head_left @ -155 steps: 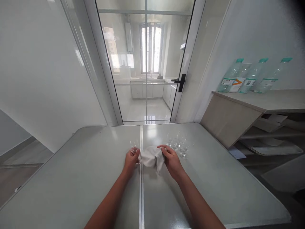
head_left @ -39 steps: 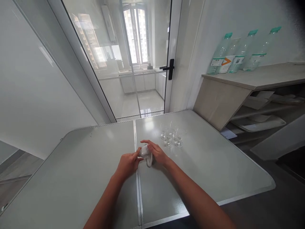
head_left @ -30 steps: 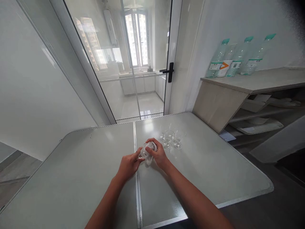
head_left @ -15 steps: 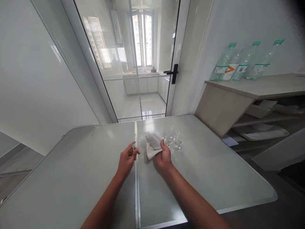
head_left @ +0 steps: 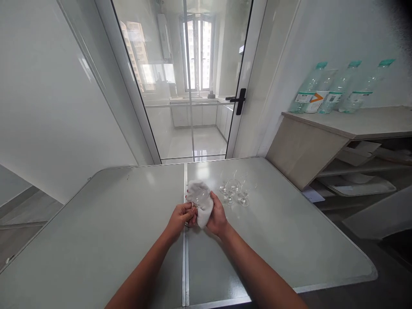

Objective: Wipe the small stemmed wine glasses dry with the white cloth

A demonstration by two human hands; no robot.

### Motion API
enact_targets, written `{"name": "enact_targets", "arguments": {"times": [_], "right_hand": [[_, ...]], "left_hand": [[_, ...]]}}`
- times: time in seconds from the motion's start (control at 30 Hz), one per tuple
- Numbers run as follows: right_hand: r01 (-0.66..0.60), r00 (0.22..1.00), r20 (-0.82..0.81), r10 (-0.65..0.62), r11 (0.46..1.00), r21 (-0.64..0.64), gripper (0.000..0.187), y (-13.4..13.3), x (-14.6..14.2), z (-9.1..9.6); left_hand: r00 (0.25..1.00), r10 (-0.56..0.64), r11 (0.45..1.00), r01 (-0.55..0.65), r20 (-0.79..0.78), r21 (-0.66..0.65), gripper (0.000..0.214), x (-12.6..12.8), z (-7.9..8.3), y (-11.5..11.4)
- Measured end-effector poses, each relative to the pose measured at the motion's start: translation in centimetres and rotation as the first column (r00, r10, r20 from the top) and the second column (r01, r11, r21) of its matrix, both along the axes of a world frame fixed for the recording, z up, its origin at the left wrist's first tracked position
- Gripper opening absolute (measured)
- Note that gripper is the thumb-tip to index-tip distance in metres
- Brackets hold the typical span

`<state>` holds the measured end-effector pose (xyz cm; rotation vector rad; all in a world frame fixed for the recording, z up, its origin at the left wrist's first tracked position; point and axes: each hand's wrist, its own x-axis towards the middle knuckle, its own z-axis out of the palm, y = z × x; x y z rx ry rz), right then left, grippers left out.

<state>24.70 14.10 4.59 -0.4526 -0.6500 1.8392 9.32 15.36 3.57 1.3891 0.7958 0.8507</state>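
My left hand (head_left: 179, 219) is closed, its fingers pinching the stem end of a clear stemmed glass (head_left: 201, 195). The bowl of that glass lies tilted away from me against a white cloth (head_left: 204, 217). My right hand (head_left: 219, 215) is wrapped around the cloth from the right side, thumb on top. Cloth and fingers hide part of the glass. Just right of my right hand, several clear stemmed glasses (head_left: 243, 200) stand upright in a cluster on the table (head_left: 135, 240).
A metal seam (head_left: 184, 274) runs down the table under my hands. At the far edge is a glass door (head_left: 206, 141) with a black handle (head_left: 240, 101). To the right, a wooden shelf unit (head_left: 309, 150) carries plastic bottles (head_left: 331, 96) on top and papers inside.
My hands have come together: the glass in my left hand moved right onto the cloth, and my right hand turned the cloth up around it. The view shifted slightly left.
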Motion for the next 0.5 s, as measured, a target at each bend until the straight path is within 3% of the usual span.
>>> {"name": "enact_targets", "arguments": {"times": [0.1, 0.17, 0.23, 0.3, 0.37, 0.43, 0.5], "right_hand": [[0.109, 0.979, 0.163, -0.126, 0.988, 0.109, 0.074, -0.2, -1.1, -0.9], [0.221, 0.886, 0.343, -0.313, 0.933, 0.283, 0.069, -0.4, -1.5, -1.5], [0.236, 0.667, 0.520, -0.534, 0.813, 0.533, 0.056, -0.5, -1.3, -1.9], [0.095, 0.385, 0.601, -0.700, 0.678, 0.729, 0.049, -0.6, -0.8, -2.0], [-0.061, 0.154, 0.585, -0.796, 0.584, 0.810, 0.046, -0.6, -0.2, -1.7], [-0.147, 0.021, 0.544, -0.839, 0.536, 0.831, 0.041, -0.5, 0.3, -1.1], [-0.158, -0.021, 0.533, -0.846, 0.529, 0.834, 0.031, -0.2, 0.7, -0.6]], "left_hand": [[0.989, 0.145, 0.988, -0.145, 0.005, -0.044, 0.043, 0.4, -0.5, 0.2], [0.980, 0.199, 0.979, -0.200, -0.028, -0.026, 0.041, 0.4, -0.8, 0.3], [0.971, 0.222, 0.975, -0.219, -0.090, 0.050, 0.040, 0.2, -1.1, 0.3], [0.945, 0.272, 0.954, -0.240, -0.182, 0.177, 0.036, -0.1, -1.3, 0.3], [0.885, 0.340, 0.901, -0.211, -0.317, 0.378, 0.026, -0.4, -1.4, 0.3], [0.780, 0.418, 0.806, -0.081, -0.467, 0.587, 0.017, -0.6, -1.4, 0.1], [0.662, 0.489, 0.695, 0.098, -0.568, 0.712, 0.016, -0.8, -1.4, -0.1]]}}
